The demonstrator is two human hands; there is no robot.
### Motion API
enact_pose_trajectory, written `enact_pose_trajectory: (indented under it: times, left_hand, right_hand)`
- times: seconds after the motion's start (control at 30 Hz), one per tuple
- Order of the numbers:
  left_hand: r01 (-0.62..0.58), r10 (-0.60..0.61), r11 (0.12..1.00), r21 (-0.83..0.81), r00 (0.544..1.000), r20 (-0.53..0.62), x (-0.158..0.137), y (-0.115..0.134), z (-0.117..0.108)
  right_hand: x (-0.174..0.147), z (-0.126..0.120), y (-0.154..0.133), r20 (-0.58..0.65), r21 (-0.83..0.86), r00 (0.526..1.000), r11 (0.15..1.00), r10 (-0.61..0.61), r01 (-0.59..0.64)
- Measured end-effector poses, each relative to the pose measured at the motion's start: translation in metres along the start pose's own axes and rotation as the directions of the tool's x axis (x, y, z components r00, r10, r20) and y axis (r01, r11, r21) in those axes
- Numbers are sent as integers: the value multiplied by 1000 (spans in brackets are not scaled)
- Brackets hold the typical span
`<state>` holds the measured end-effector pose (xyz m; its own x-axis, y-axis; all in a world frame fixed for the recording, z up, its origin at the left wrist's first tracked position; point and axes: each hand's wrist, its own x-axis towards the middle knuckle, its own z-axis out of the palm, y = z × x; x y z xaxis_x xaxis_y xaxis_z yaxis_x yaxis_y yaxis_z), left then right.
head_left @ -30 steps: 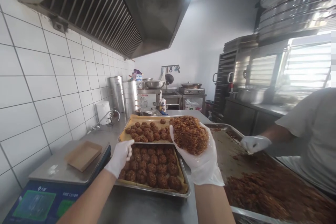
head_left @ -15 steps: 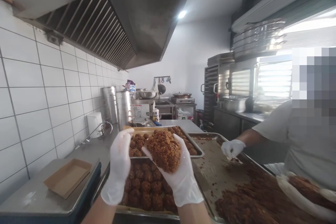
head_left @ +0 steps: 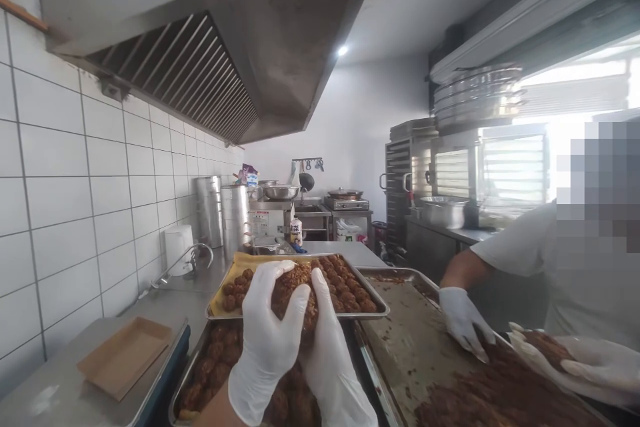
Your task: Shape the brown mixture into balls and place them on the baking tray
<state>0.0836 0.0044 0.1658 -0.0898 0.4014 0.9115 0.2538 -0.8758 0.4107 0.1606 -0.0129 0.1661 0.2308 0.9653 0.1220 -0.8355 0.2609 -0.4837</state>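
Observation:
Both my hands wear white gloves and press together around a clump of brown shredded mixture (head_left: 296, 283). My left hand (head_left: 267, 340) covers the clump from the left and top. My right hand (head_left: 330, 360) cups it from the right and below. They hover over the near tray (head_left: 187, 377) filled with several brown balls. Behind it a second tray (head_left: 227, 293), lined with yellow paper, holds more balls.
A wide steel tray (head_left: 400, 347) with loose brown mixture lies to the right. A co-worker's gloved hands (head_left: 463, 320) work in it. A scale with a cardboard box (head_left: 125, 360) stands at the left. Steel pots (head_left: 223, 217) and a faucet (head_left: 183, 263) line the tiled wall.
My left hand has moved from beside the clump onto it, closing over the mixture in my right palm. Both hands have dropped lower. The co-worker's hand has reached into the wide tray.

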Motion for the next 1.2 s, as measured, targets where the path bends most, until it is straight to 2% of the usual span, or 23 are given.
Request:
enact_pose_trajectory:
  times: [0.1,0.23,0.4,0.5,0.6,0.67,0.77,0.83,0.9,0.97,1.03,1.1,1.2]
  left_hand:
    - [-80,80,997,20,997,-7,6,-9,-1]
    - [-151,149,984,90,988,30,11,-15,-1]
    - [-273,255,938,214,961,108,22,-19,-9]
    - [-371,355,908,194,928,117,30,-19,-17]
    - [-434,412,895,103,893,182,34,-14,-25]
    - [-366,345,927,82,918,197,34,-8,-28]
    - [-111,97,989,98,986,132,29,3,-28]
    - [86,-100,990,113,987,126,27,9,-26]
    - [210,-233,966,153,961,148,26,14,-23]
    - [210,-237,960,185,962,138,26,16,-19]
    - [140,-159,972,187,983,91,26,16,-14]
    - [89,-96,976,197,995,25,25,12,-11]
    - [73,-66,969,237,997,-36,24,3,-10]
  right_hand:
    - [-1,6,0,-33,76,993,991,118,-115]
    - [0,10,-1,-50,125,989,983,141,-134]
    - [-3,11,-6,-36,123,967,961,253,-247]
    - [-5,13,-10,28,131,949,940,314,-315]
    - [-3,11,-8,97,146,931,920,352,-363]
    - [1,7,-5,115,204,945,924,305,-323]
    - [8,0,1,101,219,976,952,196,-213]
    - [10,-4,5,72,152,993,983,96,-106]
    - [11,-7,8,81,60,996,998,-28,23]
    - [9,-8,11,114,1,987,993,-116,117]
    - [7,-8,11,121,-14,985,992,-123,126]
    - [7,-8,10,81,14,995,998,-64,63]
    - [8,-8,9,43,102,996,992,76,-80]
